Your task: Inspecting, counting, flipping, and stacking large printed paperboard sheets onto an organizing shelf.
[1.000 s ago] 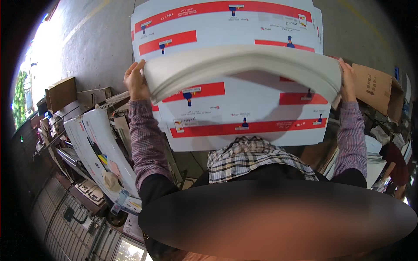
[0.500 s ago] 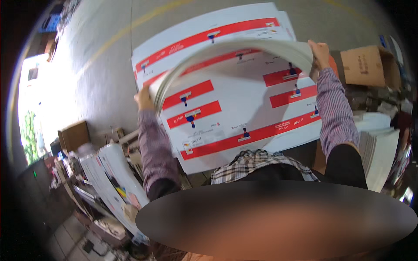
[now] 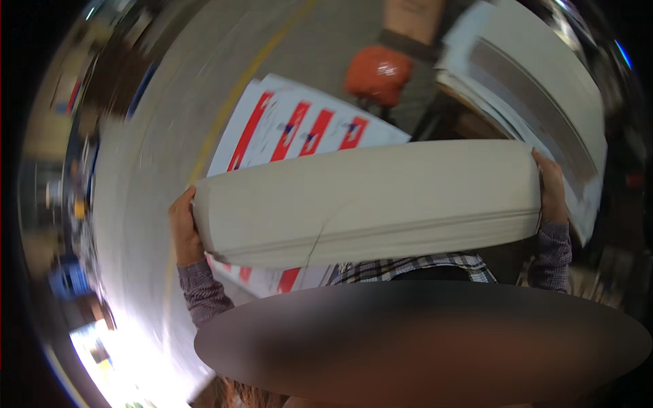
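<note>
A thick batch of off-white cardboard sheets (image 3: pixel 374 190) spans the space in front of my chest, bowed between my two hands. My left hand (image 3: pixel 183 224) grips its left end, and my right hand (image 3: pixel 553 187) is closed round the right end. Several sheet edges show as layers along the side nearest me. Behind and partly under the batch lies a pile of white printed sheets (image 3: pixel 326 109) with red bands; the batch hides much of it.
At the far right, a tall pile of pale sheets (image 3: pixel 571 61) stands close beyond my right hand. An orange rounded object (image 3: pixel 379 73) and a brown carton (image 3: pixel 411 17) are at the far side. A yellow line (image 3: pixel 224 115) runs along the grey floor on the left.
My view has turned to the right, so the printed pile now appears farther left. The held cardboard sheets have come nearer my body and show their plain broad face.
</note>
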A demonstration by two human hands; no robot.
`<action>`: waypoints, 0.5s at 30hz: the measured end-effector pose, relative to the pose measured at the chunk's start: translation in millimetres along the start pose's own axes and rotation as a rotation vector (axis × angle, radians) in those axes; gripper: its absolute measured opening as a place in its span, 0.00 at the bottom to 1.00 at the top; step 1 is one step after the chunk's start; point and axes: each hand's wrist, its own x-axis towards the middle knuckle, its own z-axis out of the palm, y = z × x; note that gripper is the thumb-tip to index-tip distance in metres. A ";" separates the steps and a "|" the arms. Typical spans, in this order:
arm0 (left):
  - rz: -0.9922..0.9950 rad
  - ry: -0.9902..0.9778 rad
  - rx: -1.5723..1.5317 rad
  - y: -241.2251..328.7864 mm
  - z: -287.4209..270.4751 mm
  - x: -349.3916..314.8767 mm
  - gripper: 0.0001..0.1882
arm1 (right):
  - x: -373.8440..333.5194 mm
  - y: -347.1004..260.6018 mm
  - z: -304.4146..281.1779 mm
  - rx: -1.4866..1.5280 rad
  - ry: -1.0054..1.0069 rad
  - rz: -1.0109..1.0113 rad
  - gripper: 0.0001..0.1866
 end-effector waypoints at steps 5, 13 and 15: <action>0.099 -0.237 0.131 92.1 120.5 19.6 0.14 | -76.6 53.8 -117.5 0.319 0.086 -0.169 0.18; 1.006 -0.485 0.174 246.4 310.6 0.6 0.14 | -139.0 -59.2 -291.1 0.070 0.499 -0.590 0.23; 0.937 -0.587 -0.193 297.9 363.6 -19.2 0.14 | -126.5 -84.9 -348.0 -0.100 0.706 -0.712 0.24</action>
